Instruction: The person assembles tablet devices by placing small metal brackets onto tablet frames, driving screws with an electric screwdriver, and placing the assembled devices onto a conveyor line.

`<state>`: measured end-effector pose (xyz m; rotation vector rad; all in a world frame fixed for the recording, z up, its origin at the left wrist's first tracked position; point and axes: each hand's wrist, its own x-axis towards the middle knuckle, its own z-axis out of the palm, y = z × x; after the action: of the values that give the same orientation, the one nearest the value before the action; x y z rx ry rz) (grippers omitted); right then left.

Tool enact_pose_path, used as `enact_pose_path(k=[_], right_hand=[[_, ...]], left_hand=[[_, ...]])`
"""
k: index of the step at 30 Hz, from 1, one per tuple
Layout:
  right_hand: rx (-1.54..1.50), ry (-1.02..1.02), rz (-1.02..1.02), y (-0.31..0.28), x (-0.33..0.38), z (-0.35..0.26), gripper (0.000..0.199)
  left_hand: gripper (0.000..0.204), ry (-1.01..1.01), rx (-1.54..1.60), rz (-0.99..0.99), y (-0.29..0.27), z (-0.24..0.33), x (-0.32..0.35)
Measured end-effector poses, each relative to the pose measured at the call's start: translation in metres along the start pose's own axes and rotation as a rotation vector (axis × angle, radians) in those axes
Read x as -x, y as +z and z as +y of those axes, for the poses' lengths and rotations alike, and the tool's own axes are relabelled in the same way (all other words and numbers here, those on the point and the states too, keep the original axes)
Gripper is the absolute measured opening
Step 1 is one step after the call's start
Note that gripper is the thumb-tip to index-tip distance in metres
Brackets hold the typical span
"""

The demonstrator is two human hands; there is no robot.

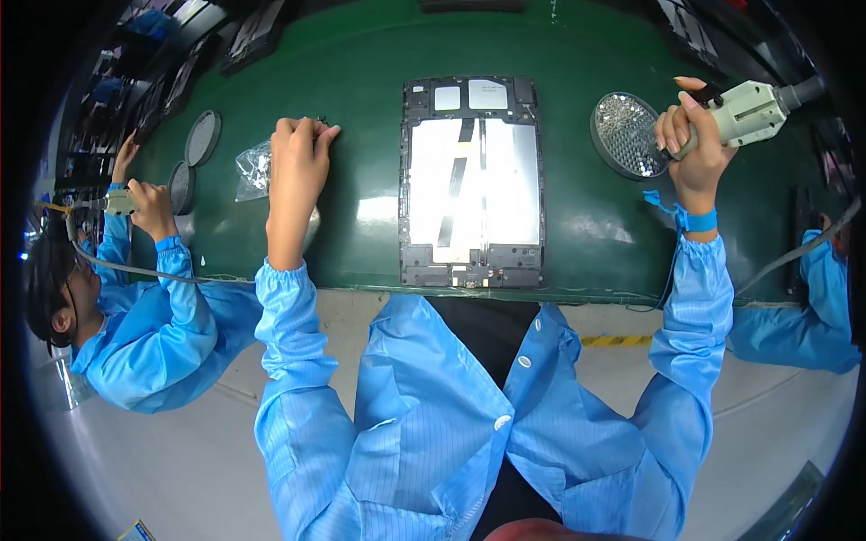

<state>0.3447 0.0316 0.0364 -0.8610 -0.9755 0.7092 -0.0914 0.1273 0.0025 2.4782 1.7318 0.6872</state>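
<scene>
My right hand point(696, 149) is wrapped around a pale electric screwdriver point(747, 114), its tip end over a round dish of screws point(624, 135). Blue wrist strap and cord hang at that wrist. On the left, my left hand point(298, 160) is pinched, with a small dark part point(324, 120) showing at the fingertips; its kind is too small to tell. A clear plastic bag point(253, 173) of small pieces lies beside this hand, partly hidden by it. Between my hands lies an opened tablet point(512, 176), its silver inside and black frame facing up, touched by neither hand.
Everything lies on a green work mat point(361, 72). Two round dishes point(203, 137) stand farther left. A co-worker point(162, 325) in blue sits at left, holding another screwdriver point(120, 201). Another blue sleeve point(816, 279) shows at right. Cables curve past both sides.
</scene>
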Motion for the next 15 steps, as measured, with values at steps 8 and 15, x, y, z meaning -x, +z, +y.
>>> enact_pose_path(k=[8,15], right_hand=[[-0.016,0.007,-0.02,-0.001,-0.001,-0.002,0.022],[-0.021,0.001,-0.046,-0.003,-0.002,-0.001,0.021]], left_hand=[[0.015,0.138,-0.099,0.48,-0.044,0.048,-0.008],[0.03,0.029,0.806,-0.033,-0.023,0.056,-0.058]])
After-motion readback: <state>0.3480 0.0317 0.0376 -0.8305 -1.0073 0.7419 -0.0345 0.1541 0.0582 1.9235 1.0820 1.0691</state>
